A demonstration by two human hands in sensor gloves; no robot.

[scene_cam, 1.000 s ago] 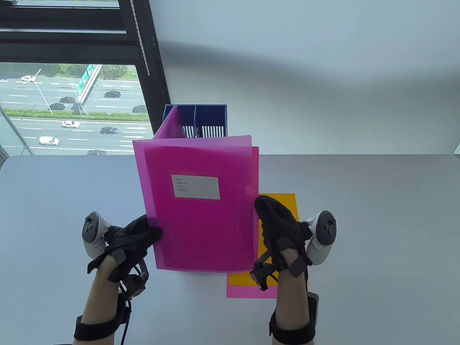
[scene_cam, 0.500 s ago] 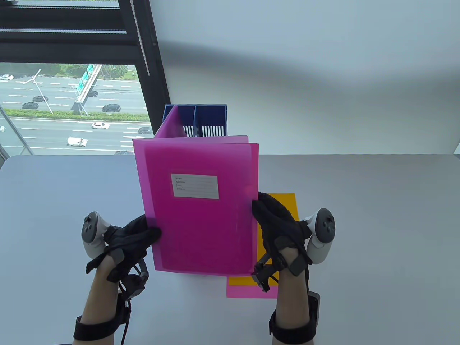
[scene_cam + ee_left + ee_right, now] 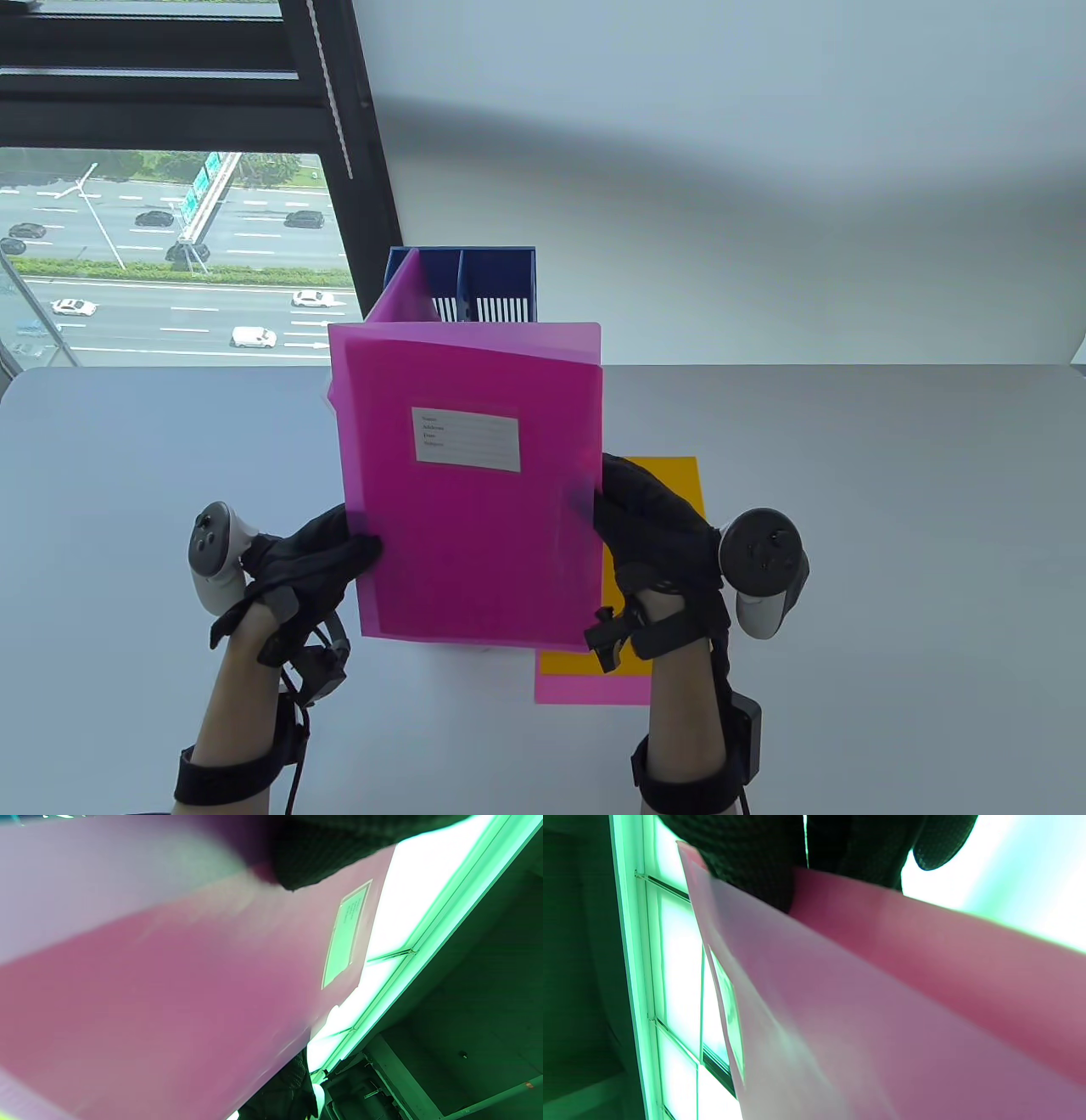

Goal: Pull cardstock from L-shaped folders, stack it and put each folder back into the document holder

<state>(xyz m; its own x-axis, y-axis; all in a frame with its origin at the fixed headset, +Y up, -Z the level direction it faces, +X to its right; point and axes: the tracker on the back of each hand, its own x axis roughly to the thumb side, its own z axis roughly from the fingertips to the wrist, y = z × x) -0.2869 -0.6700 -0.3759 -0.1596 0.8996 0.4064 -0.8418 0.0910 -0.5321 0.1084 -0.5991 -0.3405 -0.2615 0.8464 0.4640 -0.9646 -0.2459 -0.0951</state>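
I hold a translucent pink L-shaped folder with a white label upright above the table. My left hand grips its lower left edge. At the right edge is my right hand. Its thumb shows dark through the front sheet and lies on the pink cardstock inside. Its fingers reach behind. In the left wrist view the folder fills the frame under a fingertip. Behind stands the blue document holder with another pink folder in its left slot.
An orange cardstock sheet lies on a pink sheet on the grey table, just right of the held folder and under my right wrist. A window is at the far left, a white wall behind.
My right hand has turned, its tracker now facing up, and its thumb has slid under the folder's front sheet. The folder has tilted slightly. The left hand keeps its grip.
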